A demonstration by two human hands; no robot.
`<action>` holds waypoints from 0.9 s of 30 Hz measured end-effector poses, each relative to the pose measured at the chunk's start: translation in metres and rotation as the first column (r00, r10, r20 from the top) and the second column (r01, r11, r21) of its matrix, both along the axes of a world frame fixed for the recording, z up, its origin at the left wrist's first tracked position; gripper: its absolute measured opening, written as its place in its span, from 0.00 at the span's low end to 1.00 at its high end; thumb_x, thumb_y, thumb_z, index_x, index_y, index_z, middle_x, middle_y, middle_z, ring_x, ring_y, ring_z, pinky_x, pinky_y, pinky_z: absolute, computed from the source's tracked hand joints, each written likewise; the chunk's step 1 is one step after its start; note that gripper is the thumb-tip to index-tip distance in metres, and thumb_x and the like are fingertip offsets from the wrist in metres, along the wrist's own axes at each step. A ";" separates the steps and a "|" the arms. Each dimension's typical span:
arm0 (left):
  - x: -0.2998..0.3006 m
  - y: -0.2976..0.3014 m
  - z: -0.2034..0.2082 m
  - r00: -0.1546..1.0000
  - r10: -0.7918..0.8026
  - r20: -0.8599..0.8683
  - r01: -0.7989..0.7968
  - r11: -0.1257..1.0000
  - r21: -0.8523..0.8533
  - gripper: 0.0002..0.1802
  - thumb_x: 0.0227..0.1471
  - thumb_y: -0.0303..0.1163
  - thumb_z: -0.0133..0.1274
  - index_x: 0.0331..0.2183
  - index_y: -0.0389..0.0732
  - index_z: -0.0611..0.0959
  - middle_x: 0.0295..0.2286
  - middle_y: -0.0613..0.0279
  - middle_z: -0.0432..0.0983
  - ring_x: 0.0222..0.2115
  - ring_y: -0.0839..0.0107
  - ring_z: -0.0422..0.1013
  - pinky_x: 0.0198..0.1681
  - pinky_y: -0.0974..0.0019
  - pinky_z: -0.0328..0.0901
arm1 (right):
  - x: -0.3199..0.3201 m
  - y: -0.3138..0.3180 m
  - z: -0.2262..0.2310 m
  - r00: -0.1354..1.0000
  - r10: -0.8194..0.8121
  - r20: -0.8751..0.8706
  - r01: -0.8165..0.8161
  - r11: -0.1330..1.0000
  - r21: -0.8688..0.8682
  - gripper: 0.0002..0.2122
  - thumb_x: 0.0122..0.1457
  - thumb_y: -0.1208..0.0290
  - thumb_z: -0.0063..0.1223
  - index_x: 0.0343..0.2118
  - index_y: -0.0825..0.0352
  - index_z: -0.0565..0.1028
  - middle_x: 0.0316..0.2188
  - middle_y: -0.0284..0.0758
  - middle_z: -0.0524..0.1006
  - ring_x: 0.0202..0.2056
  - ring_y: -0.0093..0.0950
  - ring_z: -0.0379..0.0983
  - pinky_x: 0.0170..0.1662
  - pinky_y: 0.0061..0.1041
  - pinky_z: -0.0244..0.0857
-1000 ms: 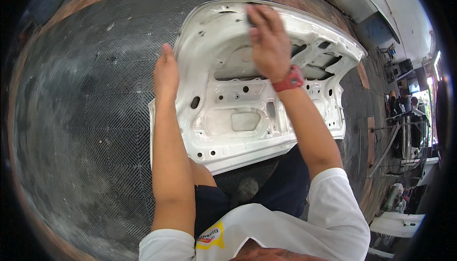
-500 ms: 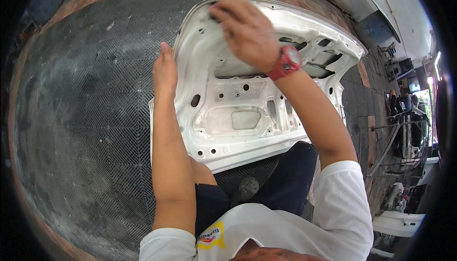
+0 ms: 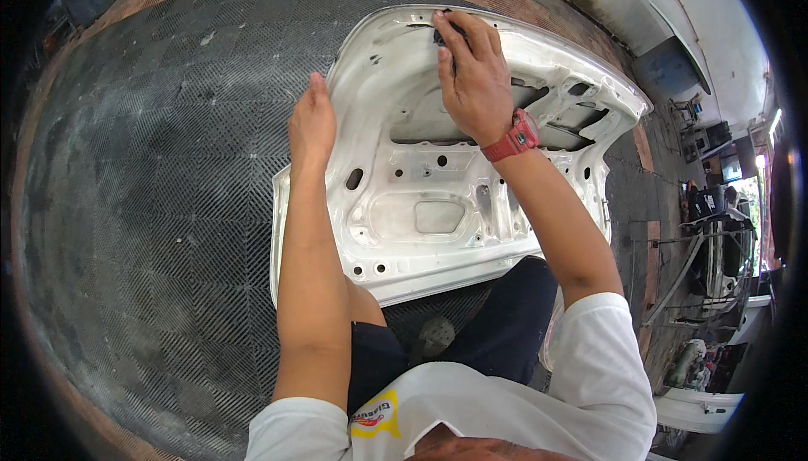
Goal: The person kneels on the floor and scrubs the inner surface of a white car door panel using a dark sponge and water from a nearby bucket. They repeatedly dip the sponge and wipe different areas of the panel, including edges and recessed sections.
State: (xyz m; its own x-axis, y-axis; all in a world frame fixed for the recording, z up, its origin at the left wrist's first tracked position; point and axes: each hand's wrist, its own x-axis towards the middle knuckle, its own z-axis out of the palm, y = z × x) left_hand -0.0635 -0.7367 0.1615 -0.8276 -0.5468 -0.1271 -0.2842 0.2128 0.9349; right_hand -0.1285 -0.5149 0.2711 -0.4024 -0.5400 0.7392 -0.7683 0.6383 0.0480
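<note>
A white car trunk lid (image 3: 379,150) stands before me, its inner side facing me with holes and pressed ribs. My left hand (image 3: 312,129) holds its left edge, with part of the fingers hidden by the hand itself. Near the far upper edge, my right hand (image 3: 476,82) presses a small dark pad (image 3: 440,32) onto the lid's surface, fingers bent over it. Most of the pad is covered by the fingers, so I cannot tell its exact kind. A red watch (image 3: 515,135) is on my right wrist.
Dark ribbed floor tiles (image 3: 168,175) surround the lid, with a reddish band at the far side. A blue drum (image 3: 669,67) stands by the wall at the far right. Metal stands and car parts (image 3: 715,259) crowd the right. My knees are close to the lid's near edge.
My right hand has slid to the right along the lid's far edge with the dark pad. The lid and my left hand appear slightly further right in view.
</note>
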 end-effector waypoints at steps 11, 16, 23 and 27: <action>-0.003 -0.002 0.000 0.999 0.022 -0.032 -0.022 1.000 -0.001 0.46 0.74 0.64 0.30 0.59 0.29 0.81 0.57 0.32 0.77 0.62 0.35 0.69 0.67 0.47 0.61 | 0.004 -0.054 -0.007 0.966 0.259 0.006 -0.242 0.895 0.375 0.12 0.62 0.72 0.58 0.44 0.76 0.81 0.55 0.41 0.76 0.61 0.42 0.71 0.71 0.44 0.60; -0.002 -0.008 -0.006 0.999 0.037 -0.027 -0.037 0.999 0.028 0.47 0.74 0.64 0.30 0.59 0.29 0.81 0.56 0.32 0.78 0.61 0.34 0.70 0.66 0.47 0.62 | -0.009 -0.016 0.008 0.963 0.269 0.026 -0.269 0.940 0.208 0.18 0.60 0.75 0.57 0.53 0.73 0.80 0.56 0.41 0.77 0.59 0.42 0.72 0.67 0.43 0.65; -0.005 0.001 0.000 1.000 0.007 -0.023 -0.007 0.999 -0.037 0.46 0.74 0.65 0.30 0.57 0.31 0.83 0.55 0.31 0.78 0.60 0.34 0.71 0.64 0.46 0.64 | 0.000 0.014 -0.008 0.991 0.129 -0.041 -0.126 0.990 0.070 0.25 0.62 0.74 0.59 0.64 0.68 0.75 0.60 0.41 0.74 0.62 0.42 0.71 0.68 0.47 0.65; 0.004 0.004 0.002 1.000 -0.020 0.022 0.021 1.000 -0.009 0.46 0.74 0.64 0.31 0.57 0.30 0.83 0.56 0.32 0.78 0.60 0.35 0.71 0.64 0.46 0.64 | 0.008 -0.002 -0.007 0.992 0.119 -0.035 -0.099 0.931 0.352 0.29 0.60 0.76 0.61 0.67 0.66 0.73 0.64 0.37 0.72 0.68 0.40 0.66 0.74 0.45 0.59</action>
